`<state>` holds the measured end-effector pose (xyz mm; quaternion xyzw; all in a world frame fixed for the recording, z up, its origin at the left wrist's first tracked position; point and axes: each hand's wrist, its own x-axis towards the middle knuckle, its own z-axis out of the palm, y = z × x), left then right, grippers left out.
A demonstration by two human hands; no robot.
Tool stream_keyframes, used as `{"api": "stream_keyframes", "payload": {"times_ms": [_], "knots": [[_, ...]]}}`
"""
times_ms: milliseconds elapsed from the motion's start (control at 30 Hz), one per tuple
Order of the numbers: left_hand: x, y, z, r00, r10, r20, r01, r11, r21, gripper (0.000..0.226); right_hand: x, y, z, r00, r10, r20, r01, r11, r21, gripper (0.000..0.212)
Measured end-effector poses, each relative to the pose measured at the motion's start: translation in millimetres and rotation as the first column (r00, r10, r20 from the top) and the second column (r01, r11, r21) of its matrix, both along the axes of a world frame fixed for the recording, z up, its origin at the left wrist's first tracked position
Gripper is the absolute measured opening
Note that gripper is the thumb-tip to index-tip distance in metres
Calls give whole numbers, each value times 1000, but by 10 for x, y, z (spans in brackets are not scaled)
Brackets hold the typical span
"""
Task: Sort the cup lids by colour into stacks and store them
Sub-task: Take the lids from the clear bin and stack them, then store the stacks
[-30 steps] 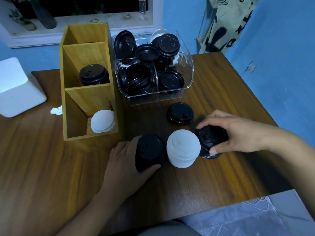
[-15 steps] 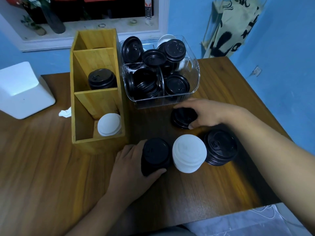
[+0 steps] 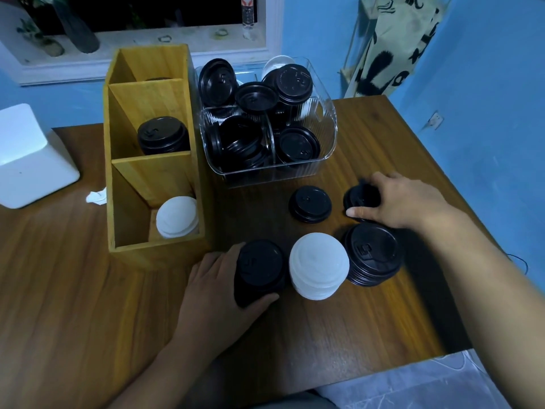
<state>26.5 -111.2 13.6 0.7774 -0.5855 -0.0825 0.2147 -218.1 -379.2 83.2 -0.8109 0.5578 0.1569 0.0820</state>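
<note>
My left hand [image 3: 219, 293] grips a tall stack of black lids [image 3: 259, 268] near the table's front. Beside it stands a white lid stack [image 3: 318, 268], then a lower black lid stack [image 3: 373, 255]. My right hand [image 3: 398, 202] holds a tilted black lid [image 3: 358, 197] just above the table, behind that low stack. Another black lid [image 3: 309, 203] lies flat to its left. The wooden organizer [image 3: 138, 172] holds a black stack [image 3: 162, 135] in its middle slot and a white stack [image 3: 177, 216] in its front slot.
A clear plastic bin [image 3: 324, 134] behind the loose lids is full of several black lids and one pale lid. A white box [image 3: 29, 154] sits at the far left, with a crumpled paper scrap [image 3: 95, 196] near the organizer. The table edge runs close on the right.
My right hand left the low black stack, reached to the lids near the bin, and now has lifted one black lid to the right. My left hand stayed on its stack.
</note>
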Motion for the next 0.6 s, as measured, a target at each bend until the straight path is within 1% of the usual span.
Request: {"api": "stream_keyframes", "payload": {"times_ms": [33,100,167,233,333,400,433,500,567,600], "knots": [[-4,-1,2,1000,5,1,-5,1000,0,96,-53,-17,-11,999,9,50,-11,999,45,101],[-14,-4,17,1000,15,-1,-15,1000,-7,96,-154,-62,-21,981,72,180,-91,990,103,99],[-23,-9,29,1000,9,3,-9,1000,-16,95,-205,-73,-29,950,132,283,-173,977,123,89],[-21,-7,35,1000,5,6,-5,1000,-17,94,-216,-48,-37,926,156,344,-205,973,110,79],[-29,-3,56,1000,9,-7,-9,1000,-29,94,-297,47,72,870,107,481,-142,989,36,71],[-37,-3,68,1000,11,-4,-11,999,-39,93,-393,170,238,785,79,615,-101,995,1,69],[-36,-4,70,1000,10,5,-10,999,-39,93,-441,256,316,749,83,657,-116,993,8,69],[-31,-6,71,1000,9,21,-8,999,-35,93,-511,455,433,727,137,673,-226,973,46,68],[-28,-7,70,1000,11,19,-11,1000,-25,94,-542,642,478,754,193,628,-327,939,104,70],[-27,-6,70,1000,12,19,-11,1000,-25,94,-547,707,471,779,218,587,-350,929,120,72]]}}
